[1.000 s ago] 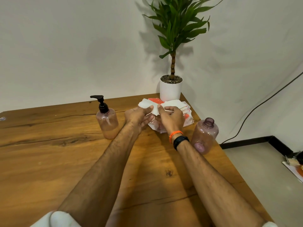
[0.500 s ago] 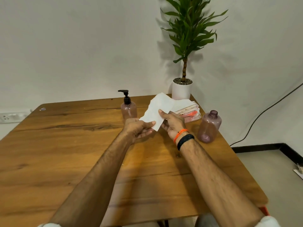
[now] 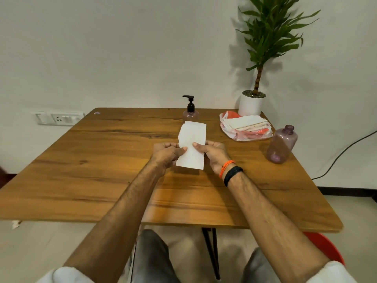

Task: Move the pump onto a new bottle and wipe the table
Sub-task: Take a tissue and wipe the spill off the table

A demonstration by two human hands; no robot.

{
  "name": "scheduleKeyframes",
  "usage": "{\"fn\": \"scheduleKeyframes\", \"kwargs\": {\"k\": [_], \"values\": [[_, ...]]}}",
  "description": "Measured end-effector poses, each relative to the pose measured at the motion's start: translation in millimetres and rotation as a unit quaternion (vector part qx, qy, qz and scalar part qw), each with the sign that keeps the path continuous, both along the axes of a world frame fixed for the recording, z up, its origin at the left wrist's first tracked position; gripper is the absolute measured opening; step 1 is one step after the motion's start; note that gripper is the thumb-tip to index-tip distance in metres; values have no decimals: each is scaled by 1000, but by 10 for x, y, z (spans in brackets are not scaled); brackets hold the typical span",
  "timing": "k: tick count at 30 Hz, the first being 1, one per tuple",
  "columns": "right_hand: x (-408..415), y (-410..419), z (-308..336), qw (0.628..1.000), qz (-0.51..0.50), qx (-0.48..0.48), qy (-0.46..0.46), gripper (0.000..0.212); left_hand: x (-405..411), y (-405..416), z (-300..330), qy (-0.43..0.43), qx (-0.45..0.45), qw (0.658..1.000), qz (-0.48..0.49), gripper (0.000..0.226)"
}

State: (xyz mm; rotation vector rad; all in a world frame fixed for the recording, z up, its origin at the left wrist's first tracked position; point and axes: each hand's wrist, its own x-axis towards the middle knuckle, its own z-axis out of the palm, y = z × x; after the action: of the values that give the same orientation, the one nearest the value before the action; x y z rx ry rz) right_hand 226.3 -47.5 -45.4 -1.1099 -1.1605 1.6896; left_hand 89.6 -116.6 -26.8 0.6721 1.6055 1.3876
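Observation:
A white paper tissue (image 3: 192, 144) is held upright above the middle of the wooden table (image 3: 102, 160). My left hand (image 3: 166, 156) pinches its left edge and my right hand (image 3: 214, 155) pinches its right edge, thumbs on the front. Behind the tissue stands a pinkish bottle (image 3: 190, 114) with a black pump (image 3: 189, 102) on top. A second pinkish bottle (image 3: 282, 144) with an open neck and no pump stands near the table's right edge.
A plastic pack of tissues (image 3: 244, 127) lies at the back right of the table. A potted plant in a white pot (image 3: 252, 104) stands in the back right corner. A cable (image 3: 342, 154) runs down the right wall. A red stool (image 3: 326, 246) sits under the table's right corner.
Both hands have drawn the tissue away from the pack toward the table's middle and straightened it. The camera has pulled back and shows the whole table.

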Motion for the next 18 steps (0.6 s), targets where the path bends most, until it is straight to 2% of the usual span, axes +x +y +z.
{"fn": "scheduleKeyframes", "kwargs": {"k": [7, 9, 11, 13, 15, 18], "values": [[-180, -88, 51, 999, 17, 25, -30, 38, -198, -209, 2, -9, -6, 1000, 5, 29], [-205, -56, 91, 995, -1, 66, -72, 35, -293, -243, -23, -8, 5, 1000, 14, 27], [-211, -8, 142, 976, -27, 144, -162, 30, -392, -273, -77, 48, -3, 998, 42, 26], [-229, 23, 186, 931, -56, 245, -265, 24, -518, -317, -152, 140, -19, 988, 70, 21], [-244, 35, 220, 870, -69, 344, -346, 19, -641, -370, -231, 232, -32, 970, 64, 22], [-253, 41, 229, 747, -47, 470, -467, 19, -750, -440, -349, 346, -48, 937, 20, 31]]}}
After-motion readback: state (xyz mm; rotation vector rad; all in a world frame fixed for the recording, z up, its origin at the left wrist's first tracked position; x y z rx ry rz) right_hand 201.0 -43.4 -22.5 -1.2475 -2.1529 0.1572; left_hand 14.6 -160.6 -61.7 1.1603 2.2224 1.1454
